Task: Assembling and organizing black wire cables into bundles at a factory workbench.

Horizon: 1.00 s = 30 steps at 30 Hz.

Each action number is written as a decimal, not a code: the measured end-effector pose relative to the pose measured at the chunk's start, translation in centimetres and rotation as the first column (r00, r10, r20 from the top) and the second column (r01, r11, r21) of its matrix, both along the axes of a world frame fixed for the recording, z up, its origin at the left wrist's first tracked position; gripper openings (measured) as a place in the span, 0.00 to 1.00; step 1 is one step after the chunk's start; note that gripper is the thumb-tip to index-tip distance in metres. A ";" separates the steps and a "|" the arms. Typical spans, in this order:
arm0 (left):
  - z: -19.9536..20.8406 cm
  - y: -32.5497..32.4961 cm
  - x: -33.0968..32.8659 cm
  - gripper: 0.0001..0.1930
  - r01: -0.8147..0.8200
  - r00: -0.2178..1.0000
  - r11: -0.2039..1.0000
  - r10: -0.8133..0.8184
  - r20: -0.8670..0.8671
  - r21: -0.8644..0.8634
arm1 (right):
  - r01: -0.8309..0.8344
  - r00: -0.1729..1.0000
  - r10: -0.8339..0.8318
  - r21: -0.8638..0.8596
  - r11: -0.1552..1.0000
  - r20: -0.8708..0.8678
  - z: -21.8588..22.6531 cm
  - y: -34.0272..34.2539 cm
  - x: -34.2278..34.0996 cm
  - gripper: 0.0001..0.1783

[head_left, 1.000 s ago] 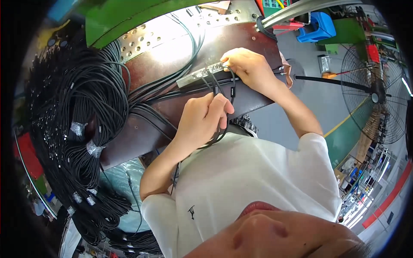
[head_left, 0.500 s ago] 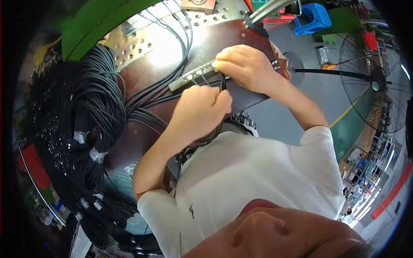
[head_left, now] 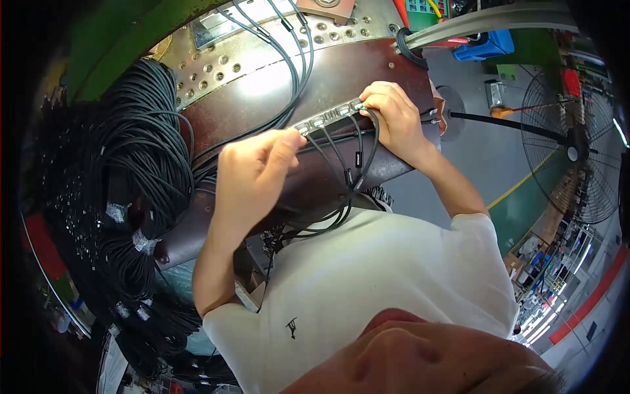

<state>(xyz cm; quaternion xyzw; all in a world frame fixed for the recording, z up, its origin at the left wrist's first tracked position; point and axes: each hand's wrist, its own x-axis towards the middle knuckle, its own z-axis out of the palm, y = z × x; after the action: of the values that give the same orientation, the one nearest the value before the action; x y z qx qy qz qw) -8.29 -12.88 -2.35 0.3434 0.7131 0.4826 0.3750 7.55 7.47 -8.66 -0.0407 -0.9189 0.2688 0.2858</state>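
Note:
A narrow metal strip with several slots is held slantwise above the dark red-brown tabletop. Small silvery cable connectors sit in its slots, and thin black cables run from them toward my body. My left hand is closed at the strip's left end, thumb and index finger pinching it. At the right end, the fingertips of my right hand close on the strip beside the last connector. They partly hide that end.
A thick coil of black cables lies at the left, with more bundles hanging below it. Cables cross the table behind the strip. A perforated metal plate borders the far side. A black fan and a blue stool stand at the right.
My left hand has left the cables and gone to the strip's left end. Strip and right hand have shifted right in the picture. The attached cables, earlier partly covered, now show.

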 end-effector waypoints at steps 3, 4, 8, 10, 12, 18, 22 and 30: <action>-1.4 0.8 -2.9 0.17 -0.064 0.992 0.998 0.064 0.109 -0.004 | -0.019 0.999 0.017 0.043 0.999 0.046 0.0 0.1 0.0 0.14; -2.6 1.7 -4.7 0.15 -0.130 0.984 0.991 0.131 0.121 -0.019 | -0.019 0.998 0.016 0.037 0.999 0.062 0.2 0.1 0.1 0.14; -6.7 5.9 -11.0 0.21 -0.308 0.848 0.908 0.126 0.515 0.284 | -0.097 0.952 0.133 -0.141 0.985 0.277 1.9 1.4 -0.4 0.11; -8.2 10.2 -11.3 0.21 -0.347 0.582 0.837 -0.161 0.797 0.422 | -0.203 0.842 0.343 -0.345 0.916 0.417 4.2 3.8 -2.4 0.09; -8.7 12.0 -9.7 0.18 -0.251 0.388 0.835 -0.376 0.841 0.489 | -0.237 0.894 0.321 -0.280 0.930 0.311 6.1 5.2 -6.4 0.09; -4.4 11.8 -6.0 0.18 -0.363 0.460 0.901 -0.047 0.887 0.236 | -0.101 0.987 0.131 -0.283 0.954 0.090 5.4 7.7 -13.5 0.12; -3.5 10.4 -6.7 0.20 -0.370 0.481 0.890 -0.063 0.874 0.268 | 0.002 0.999 0.001 -0.044 0.999 0.054 3.7 7.5 -15.7 0.12; -1.4 5.4 -1.0 0.13 -0.313 0.257 0.942 -0.037 0.966 0.119 | -0.053 0.993 0.027 0.229 0.972 0.118 -0.4 4.8 -14.8 0.12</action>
<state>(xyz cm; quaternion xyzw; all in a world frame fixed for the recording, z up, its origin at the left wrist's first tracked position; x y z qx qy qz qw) -9.26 -7.50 -3.79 -0.0322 0.2897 0.7199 0.6298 -7.27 12.31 -9.07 -0.0038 -0.9594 0.1626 0.2303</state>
